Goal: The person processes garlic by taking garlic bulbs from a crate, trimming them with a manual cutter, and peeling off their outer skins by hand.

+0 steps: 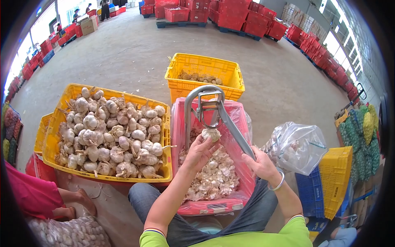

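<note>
My left hand (200,153) holds a garlic bulb (211,135) by its fingertips, just under the ring-shaped head of a grey metal press (210,113). My right hand (260,163) is wrapped round the end of the press's long lever (235,133). Below both hands, a red crate (244,181) lined with clear plastic holds loose cloves and skins (214,175). To the left, a yellow crate (168,166) is heaped with whole garlic bulbs (117,131).
Beyond the press is a yellow crate (205,61) with brownish pieces inside. A clear bag (298,148) and upright crates (334,181) stand at the right. A person in pink (35,193) sits at the left by a garlic sack (70,232). Red crates (234,16) line the back.
</note>
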### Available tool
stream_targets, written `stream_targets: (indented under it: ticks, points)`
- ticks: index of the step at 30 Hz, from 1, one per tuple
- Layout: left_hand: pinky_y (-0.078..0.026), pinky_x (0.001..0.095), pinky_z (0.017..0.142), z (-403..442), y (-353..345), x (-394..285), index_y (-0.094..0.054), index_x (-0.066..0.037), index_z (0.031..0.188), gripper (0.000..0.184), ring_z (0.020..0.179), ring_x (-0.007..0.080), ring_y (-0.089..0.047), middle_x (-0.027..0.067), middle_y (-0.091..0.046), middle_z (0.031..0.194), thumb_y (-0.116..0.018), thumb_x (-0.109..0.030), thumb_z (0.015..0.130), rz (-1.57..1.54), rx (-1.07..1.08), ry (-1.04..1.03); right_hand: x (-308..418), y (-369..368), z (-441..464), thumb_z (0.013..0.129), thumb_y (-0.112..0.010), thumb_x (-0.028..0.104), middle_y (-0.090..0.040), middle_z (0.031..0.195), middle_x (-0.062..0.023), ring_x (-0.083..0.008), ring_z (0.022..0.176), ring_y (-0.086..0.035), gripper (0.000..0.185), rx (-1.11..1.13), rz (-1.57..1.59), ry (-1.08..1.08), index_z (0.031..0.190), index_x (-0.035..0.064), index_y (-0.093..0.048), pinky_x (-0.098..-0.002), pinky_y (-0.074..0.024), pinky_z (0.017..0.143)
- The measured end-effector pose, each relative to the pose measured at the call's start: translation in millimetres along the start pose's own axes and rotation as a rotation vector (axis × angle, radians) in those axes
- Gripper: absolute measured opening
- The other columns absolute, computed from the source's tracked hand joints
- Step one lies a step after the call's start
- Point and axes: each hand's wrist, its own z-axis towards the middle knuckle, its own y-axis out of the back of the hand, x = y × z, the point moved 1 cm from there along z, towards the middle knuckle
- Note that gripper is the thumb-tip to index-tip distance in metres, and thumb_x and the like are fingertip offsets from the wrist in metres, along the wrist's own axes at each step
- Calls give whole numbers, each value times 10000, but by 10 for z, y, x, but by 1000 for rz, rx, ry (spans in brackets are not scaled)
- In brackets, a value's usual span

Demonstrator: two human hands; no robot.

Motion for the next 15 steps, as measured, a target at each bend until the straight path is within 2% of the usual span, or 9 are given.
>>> stream_targets:
  ticks: [8, 14, 15]
  points:
    - [-503, 302, 824, 61, -12, 41, -421, -9, 1125, 288, 967, 213, -577, 130, -553, 1088, -550, -81, 877, 24, -84, -36, -23, -4, 4, 887, -541, 293, -533, 598, -81, -130, 519, -491, 299, -58, -114, 96, 908, -3, -506, -297, -418, 506]
    - [-504, 300, 825, 85, 32, 63, -441, 3, 1085, 257, 940, 209, -590, 128, -572, 1059, -556, -93, 876, -5, -81, -39, -95, -97, 18, 879, -551, 261, -541, 602, -134, -182, 537, -547, 275, -93, -159, 77, 894, -6, -487, -327, -428, 522]
    - [-504, 299, 825, 81, 23, 64, -445, 3, 1081, 253, 938, 208, -592, 128, -574, 1058, -556, -97, 877, -7, -92, -44, -154, -117, 30, 878, -552, 256, -542, 601, -135, -186, 538, -552, 272, -111, -163, 127, 899, -7, -486, -328, -429, 522]
